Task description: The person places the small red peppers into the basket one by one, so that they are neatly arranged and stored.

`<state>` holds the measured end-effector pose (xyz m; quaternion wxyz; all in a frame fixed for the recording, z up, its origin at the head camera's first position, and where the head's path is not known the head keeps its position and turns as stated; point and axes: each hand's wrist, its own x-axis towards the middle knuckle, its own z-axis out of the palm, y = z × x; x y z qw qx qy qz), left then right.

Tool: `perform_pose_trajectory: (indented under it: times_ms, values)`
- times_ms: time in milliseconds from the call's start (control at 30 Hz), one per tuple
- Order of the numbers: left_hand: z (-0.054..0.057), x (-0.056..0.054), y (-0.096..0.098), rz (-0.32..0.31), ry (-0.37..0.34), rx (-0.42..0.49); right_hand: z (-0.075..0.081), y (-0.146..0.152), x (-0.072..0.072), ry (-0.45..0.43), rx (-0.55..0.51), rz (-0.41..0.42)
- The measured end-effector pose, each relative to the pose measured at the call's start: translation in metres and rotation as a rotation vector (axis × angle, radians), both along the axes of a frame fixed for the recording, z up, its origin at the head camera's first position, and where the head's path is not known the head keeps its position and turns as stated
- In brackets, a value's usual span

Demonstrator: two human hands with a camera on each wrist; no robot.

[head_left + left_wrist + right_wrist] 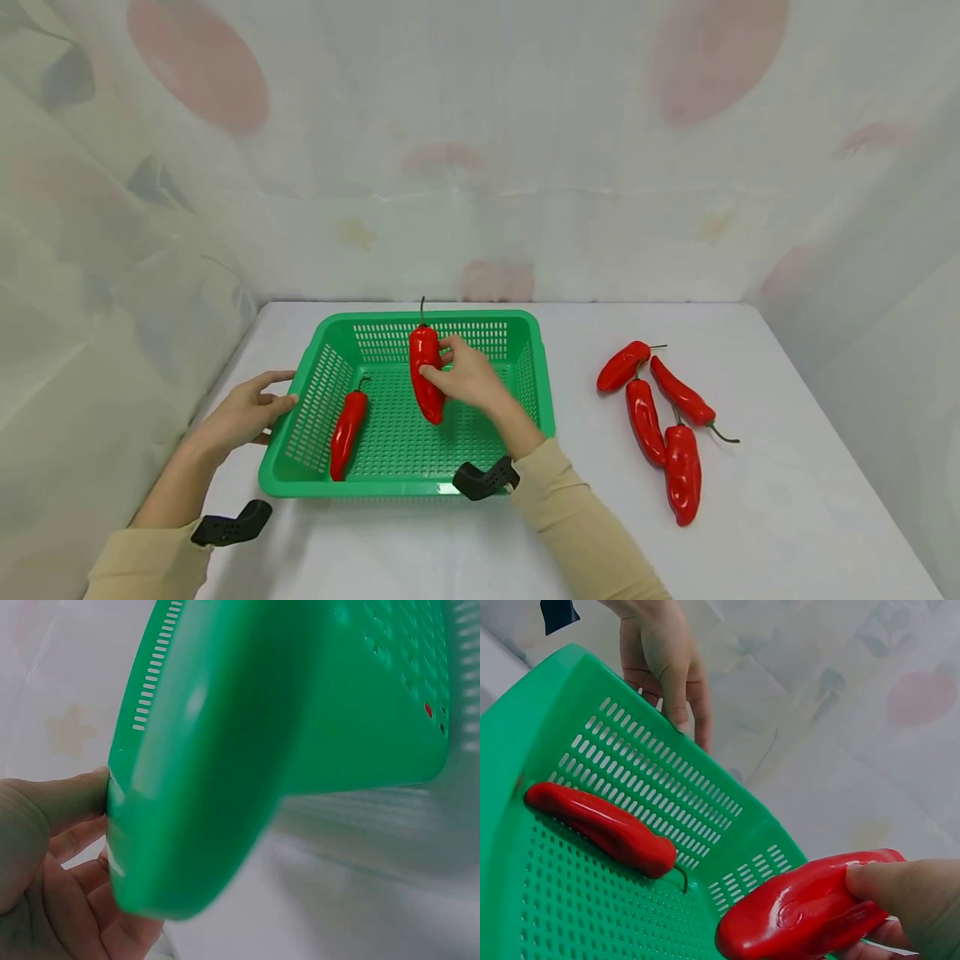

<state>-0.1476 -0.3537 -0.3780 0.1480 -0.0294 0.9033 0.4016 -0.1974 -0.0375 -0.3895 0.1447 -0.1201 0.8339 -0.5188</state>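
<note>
At the basket's (360, 489) left edge, our left hand (236, 414) grips; our right hand (470, 375) sensibly pinches a probably slick red chili (422, 355) mid-body.

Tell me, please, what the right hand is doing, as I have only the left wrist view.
Observer: The right hand is holding a pepper over the basket.
Operator: Thank you; could you say whether anything lies inside it?
Observer: Another pepper lies there, towards the left end.
Operator: And may I ask what lies outside it?
Observer: Four more peppers lie on the table, to the basket's right.
</note>
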Motion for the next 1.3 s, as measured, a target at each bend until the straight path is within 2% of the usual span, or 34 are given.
perform_pose_trajectory:
  times_ms: [133,433,700,1100,1300]
  values:
    - [-0.001,0.0,-0.001,-0.001,0.004,0.003,-0.002,-0.006,0.0,-0.034,-0.034,0.022]
    - [-0.001,0.001,-0.003,-0.007,0.0,0.003,-0.001,-0.019,0.003,-0.083,-0.036,0.057]
    - [-0.001,0.0,-0.004,-0.014,0.005,0.009,-0.006,-0.032,0.004,-0.097,0.0,0.089]
    - [-0.001,0.0,-0.004,-0.019,0.001,0.014,-0.013,-0.043,0.003,-0.18,-0.005,0.094]
    - [-0.003,-0.001,-0.003,-0.016,0.001,0.007,-0.02,-0.051,0.003,-0.208,0.028,0.102]
